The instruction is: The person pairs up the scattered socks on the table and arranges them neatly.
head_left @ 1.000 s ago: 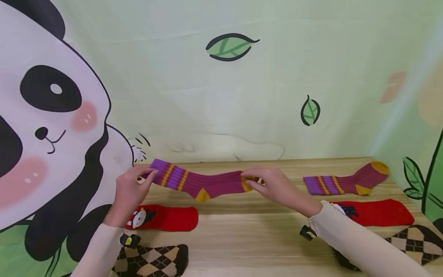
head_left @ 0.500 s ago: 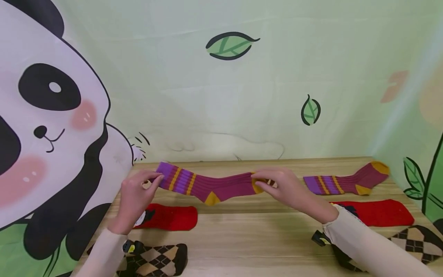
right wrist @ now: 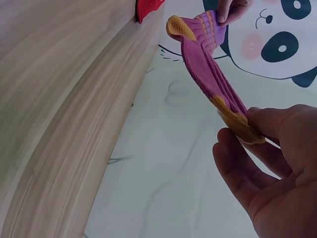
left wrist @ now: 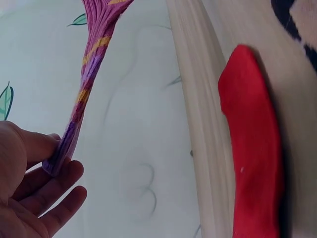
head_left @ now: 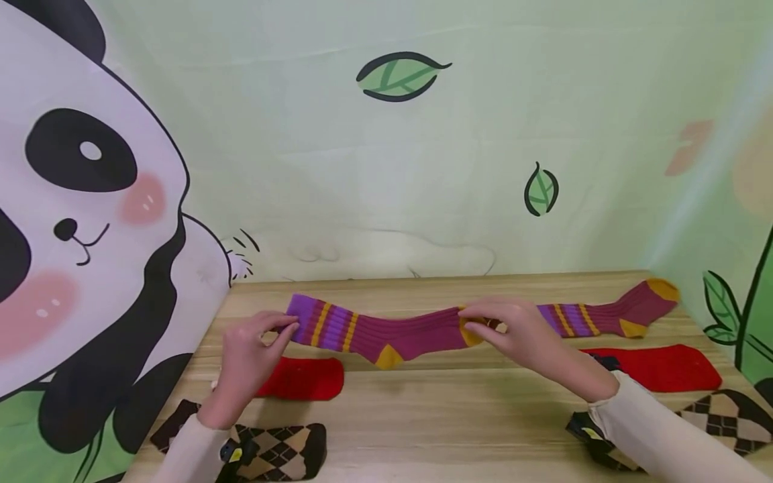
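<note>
A purple and maroon sock (head_left: 368, 332) with mustard stripes, heel and toe stretches sideways between both hands above the table. Its purple cuff is pinched by the left hand (head_left: 253, 349), thumb against fingers, as the left wrist view also shows at the cuff (left wrist: 64, 144). At the other end, the right hand (head_left: 525, 335) pinches the mustard toe (right wrist: 237, 126). A like sock (head_left: 622, 316) lies flat at the back right, its cuff partly hidden behind the right hand.
On the wooden table (head_left: 423, 429), a red sock (head_left: 308, 379) and an argyle sock (head_left: 280, 453) lie at left. Another red sock (head_left: 670, 367) and another argyle sock (head_left: 725, 422) lie at right, partly under the right arm. A panda-printed cloth (head_left: 302, 168) hangs behind.
Both hands have moved to the right and slightly nearer, carrying the stretched sock along. The right hand now covers part of the matching sock's cuff. The socks on the table stay put.
</note>
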The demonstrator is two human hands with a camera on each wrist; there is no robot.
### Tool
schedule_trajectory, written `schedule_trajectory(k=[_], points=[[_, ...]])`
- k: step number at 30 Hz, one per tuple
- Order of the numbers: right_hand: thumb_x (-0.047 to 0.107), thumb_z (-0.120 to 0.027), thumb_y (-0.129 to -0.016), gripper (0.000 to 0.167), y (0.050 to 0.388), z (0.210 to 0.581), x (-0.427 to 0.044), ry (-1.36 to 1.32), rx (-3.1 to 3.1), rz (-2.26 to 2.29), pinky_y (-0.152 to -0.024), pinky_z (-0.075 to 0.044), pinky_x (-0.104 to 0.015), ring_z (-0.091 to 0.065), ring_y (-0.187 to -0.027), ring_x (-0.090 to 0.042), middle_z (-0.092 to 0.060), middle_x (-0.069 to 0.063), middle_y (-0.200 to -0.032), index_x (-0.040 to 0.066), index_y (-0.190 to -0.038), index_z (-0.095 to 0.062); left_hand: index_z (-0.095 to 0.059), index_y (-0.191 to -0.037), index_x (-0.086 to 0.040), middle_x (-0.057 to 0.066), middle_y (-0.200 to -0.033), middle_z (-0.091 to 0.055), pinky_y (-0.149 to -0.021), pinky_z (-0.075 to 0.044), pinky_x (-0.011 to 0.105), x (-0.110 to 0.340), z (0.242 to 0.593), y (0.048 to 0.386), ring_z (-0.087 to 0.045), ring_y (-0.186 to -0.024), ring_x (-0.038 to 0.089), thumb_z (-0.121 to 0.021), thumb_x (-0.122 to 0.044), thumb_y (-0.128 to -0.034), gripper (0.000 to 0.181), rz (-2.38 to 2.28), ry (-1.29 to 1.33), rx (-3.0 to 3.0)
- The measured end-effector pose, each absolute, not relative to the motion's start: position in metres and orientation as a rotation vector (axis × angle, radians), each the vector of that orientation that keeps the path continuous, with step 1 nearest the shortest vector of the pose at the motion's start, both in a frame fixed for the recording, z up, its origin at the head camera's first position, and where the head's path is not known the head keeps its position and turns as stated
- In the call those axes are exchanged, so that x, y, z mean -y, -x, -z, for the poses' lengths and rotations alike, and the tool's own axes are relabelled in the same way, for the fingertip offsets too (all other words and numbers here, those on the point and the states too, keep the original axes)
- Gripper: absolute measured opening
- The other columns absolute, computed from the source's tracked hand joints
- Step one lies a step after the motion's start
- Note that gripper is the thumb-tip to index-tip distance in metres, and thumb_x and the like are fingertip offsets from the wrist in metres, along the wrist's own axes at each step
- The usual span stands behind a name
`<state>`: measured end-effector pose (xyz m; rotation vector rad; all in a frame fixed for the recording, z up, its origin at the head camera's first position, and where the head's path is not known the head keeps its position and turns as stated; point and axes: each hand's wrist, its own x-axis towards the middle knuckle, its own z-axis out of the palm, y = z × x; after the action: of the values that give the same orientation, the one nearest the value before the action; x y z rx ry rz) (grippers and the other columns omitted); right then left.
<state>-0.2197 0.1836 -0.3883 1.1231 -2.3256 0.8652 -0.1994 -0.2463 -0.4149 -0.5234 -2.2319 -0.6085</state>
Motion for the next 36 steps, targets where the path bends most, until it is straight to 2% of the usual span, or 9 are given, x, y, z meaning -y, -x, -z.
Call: schedule_trajectory(k=[9, 19, 26, 36], points=[[-0.006, -0.084, -0.078, 0.029, 0.209, 0.386, -0.200, -1.122, 2.252, -0.796, -0.062, -0.059, -0.025, -0.073, -0.078, -0.011, -0.078, -0.006, -0.100, 0.005, -0.104, -0.079, -0.081, -0.094, -0.001, 0.011, -0.092, -0.078, -0.069, -0.061, 0.038, 0.233, 0.416, 0.188, -0.076, -0.081, 0.023, -0.090, 0.001, -0.0734, 0.023, 0.619, 0.575, 2.200], [-0.008, -0.083, -0.077, 0.034, 0.198, 0.387, -0.219, -1.121, 2.289, -0.827, -0.069, -0.054, -0.013, -0.073, -0.081, -0.008, -0.078, 0.001, -0.099, 0.009, -0.106, -0.079, -0.081, -0.095, -0.004, 0.007, -0.093, -0.078, -0.074, -0.060, 0.029, 0.221, 0.416, 0.176, -0.075, -0.081, 0.018, -0.090, 0.001, -0.0748, 0.023, 0.711, 0.613, 2.243], [-0.008, -0.083, -0.077, 0.037, 0.194, 0.390, -0.228, -1.124, 2.299, -0.835, -0.068, -0.054, -0.012, -0.073, -0.082, -0.008, -0.078, 0.002, -0.099, 0.012, -0.108, -0.078, -0.081, -0.095, -0.004, 0.004, -0.092, -0.078, -0.076, -0.057, 0.020, 0.214, 0.416, 0.168, -0.075, -0.081, 0.017, -0.088, 0.006, -0.0742, 0.024, 0.781, 0.689, 2.206], [-0.008, -0.083, -0.076, 0.036, 0.182, 0.393, -0.239, -1.086, 2.377, -0.826, -0.069, -0.053, -0.012, -0.071, -0.082, -0.004, -0.077, 0.005, -0.097, 0.011, -0.107, -0.078, -0.080, -0.096, -0.005, 0.003, -0.096, -0.077, -0.081, -0.054, 0.015, 0.207, 0.416, 0.155, -0.075, -0.087, 0.015, -0.087, 0.007, -0.0750, 0.025, 0.841, 0.708, 2.245]])
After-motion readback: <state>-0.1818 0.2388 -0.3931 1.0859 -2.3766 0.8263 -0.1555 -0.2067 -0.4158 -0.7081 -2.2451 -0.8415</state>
